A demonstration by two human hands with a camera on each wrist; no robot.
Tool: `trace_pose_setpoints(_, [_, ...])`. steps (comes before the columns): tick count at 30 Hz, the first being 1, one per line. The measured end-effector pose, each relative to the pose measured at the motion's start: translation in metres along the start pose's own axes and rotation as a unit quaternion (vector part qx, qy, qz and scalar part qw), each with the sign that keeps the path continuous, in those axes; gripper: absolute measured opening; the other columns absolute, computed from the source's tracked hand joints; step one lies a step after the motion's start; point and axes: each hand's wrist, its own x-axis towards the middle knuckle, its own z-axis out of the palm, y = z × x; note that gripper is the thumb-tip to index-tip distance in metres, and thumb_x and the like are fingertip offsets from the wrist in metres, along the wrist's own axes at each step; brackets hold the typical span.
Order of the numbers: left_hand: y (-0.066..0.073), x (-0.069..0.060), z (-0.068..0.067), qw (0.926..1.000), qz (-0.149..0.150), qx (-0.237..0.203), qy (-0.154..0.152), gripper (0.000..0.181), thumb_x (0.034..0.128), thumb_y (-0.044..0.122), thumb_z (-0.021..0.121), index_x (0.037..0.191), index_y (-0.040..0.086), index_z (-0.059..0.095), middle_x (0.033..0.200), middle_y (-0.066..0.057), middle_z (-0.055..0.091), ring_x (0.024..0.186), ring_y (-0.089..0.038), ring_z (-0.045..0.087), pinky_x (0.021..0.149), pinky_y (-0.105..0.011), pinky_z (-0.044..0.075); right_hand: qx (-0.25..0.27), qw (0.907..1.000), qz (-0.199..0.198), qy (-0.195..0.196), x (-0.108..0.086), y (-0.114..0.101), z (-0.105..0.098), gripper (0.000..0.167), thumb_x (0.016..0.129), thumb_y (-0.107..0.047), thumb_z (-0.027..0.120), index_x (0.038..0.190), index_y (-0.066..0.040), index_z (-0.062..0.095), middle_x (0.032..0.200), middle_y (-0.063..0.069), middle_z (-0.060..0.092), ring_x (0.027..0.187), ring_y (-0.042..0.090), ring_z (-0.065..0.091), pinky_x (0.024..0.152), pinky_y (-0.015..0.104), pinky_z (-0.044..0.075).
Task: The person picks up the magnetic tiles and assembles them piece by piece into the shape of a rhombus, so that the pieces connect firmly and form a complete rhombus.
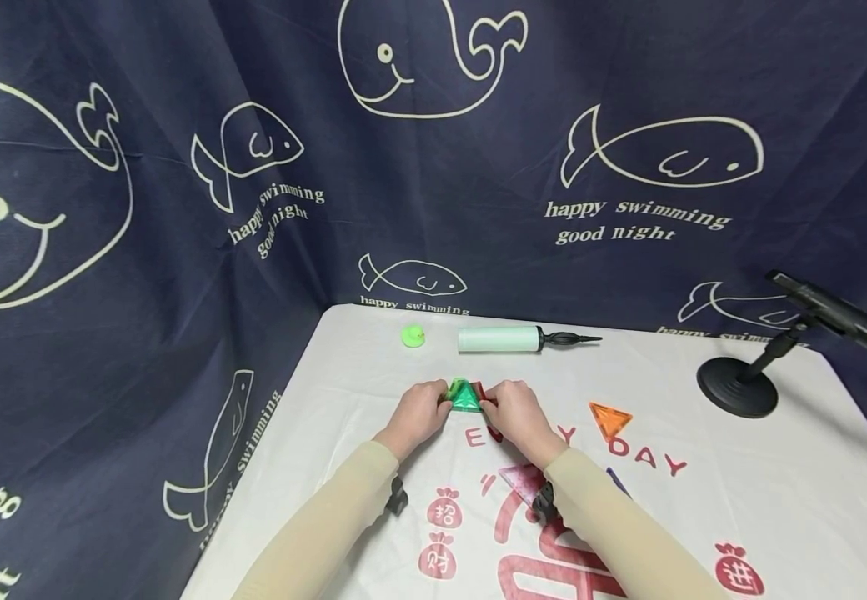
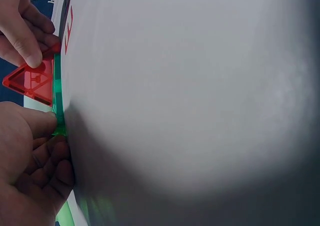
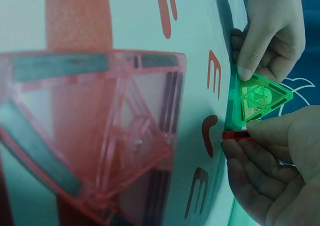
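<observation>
A green triangular magnetic tile (image 1: 466,398) stands between both hands, with a light green triangular tile (image 3: 261,97) on its left side and a red triangular tile (image 2: 36,80) on its right. My left hand (image 1: 420,412) pinches the light green tile between thumb and fingers. The right hand (image 1: 514,413) grips the red tile by its edge in the same way. In the wrist views the three tiles stand up from the table with their edges together. Fingers partly cover the side tiles in the head view.
Right of the hands lies an orange triangular tile (image 1: 610,420). A pink tile (image 1: 521,481) and a blue piece (image 1: 617,481) show beside the right sleeve. Farther back are a green toy duck (image 1: 413,336) and a hand pump (image 1: 499,339). A black stand (image 1: 738,387) occupies the right.
</observation>
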Motion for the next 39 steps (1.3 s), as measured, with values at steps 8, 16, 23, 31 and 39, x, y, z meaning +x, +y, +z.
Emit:
trace_pose_setpoints(8, [0.0014, -0.0006, -0.0019, 1.0000, 0.006, 0.000, -0.002, 0.016, 0.1006, 0.014, 0.071, 0.088, 0.014, 0.061, 0.079, 0.004, 0.061, 0.072, -0.013, 0.055, 0.070, -0.033, 0.050, 0.001, 1.0000, -0.002, 0.008, 0.0047, -0.0003, 0.0022, 0.021, 0.095, -0.011, 0.078, 0.074, -0.009, 0.077, 0.068, -0.001, 0.068, 0.065, 0.015, 0.059, 0.068, 0.038, 0.052])
trace_pose_setpoints(16, [0.0031, -0.0005, -0.0034, 0.9996, 0.012, 0.021, -0.010, 0.019, 0.1016, 0.014, 0.069, 0.086, 0.014, 0.058, 0.078, 0.003, 0.059, 0.072, -0.014, 0.055, 0.070, -0.035, 0.051, -0.013, 0.9999, -0.005, 0.001, 0.0085, -0.0032, 0.0052, 0.008, 0.095, -0.012, 0.078, 0.095, -0.006, 0.084, 0.089, 0.006, 0.078, 0.087, 0.023, 0.073, 0.082, 0.043, 0.058])
trace_pose_setpoints(23, [0.0029, -0.0001, -0.0002, 0.9979, 0.038, 0.053, -0.005, 0.018, 0.1015, 0.013, 0.069, 0.086, 0.014, 0.058, 0.079, 0.001, 0.059, 0.074, -0.016, 0.059, 0.071, -0.037, 0.053, -0.028, 0.9995, -0.012, 0.004, 0.0066, -0.0069, 0.0043, 0.008, 0.095, -0.013, 0.078, 0.095, -0.006, 0.083, 0.088, 0.006, 0.077, 0.087, 0.025, 0.074, 0.082, 0.044, 0.058])
trace_pose_setpoints(31, [0.0058, -0.0033, -0.0002, 0.9964, 0.054, 0.066, 0.004, 0.015, 0.1013, 0.012, 0.068, 0.089, 0.012, 0.060, 0.079, 0.000, 0.061, 0.073, -0.016, 0.061, 0.069, -0.036, 0.054, -0.070, 0.9963, -0.044, 0.023, 0.0046, -0.0070, 0.0088, 0.020, 0.093, -0.012, 0.080, 0.074, -0.010, 0.076, 0.075, 0.005, 0.072, 0.073, 0.026, 0.072, 0.068, 0.044, 0.057])
trace_pose_setpoints(39, [0.0036, -0.0026, 0.0017, 0.9965, 0.054, 0.063, 0.010, 0.017, 0.1006, 0.013, 0.070, 0.087, 0.012, 0.059, 0.078, 0.001, 0.059, 0.072, -0.016, 0.059, 0.069, -0.036, 0.053, -0.061, 0.9957, -0.056, 0.041, 0.0050, -0.0059, 0.0088, 0.017, 0.091, -0.011, 0.082, 0.075, -0.009, 0.076, 0.075, 0.006, 0.073, 0.072, 0.026, 0.072, 0.068, 0.044, 0.057])
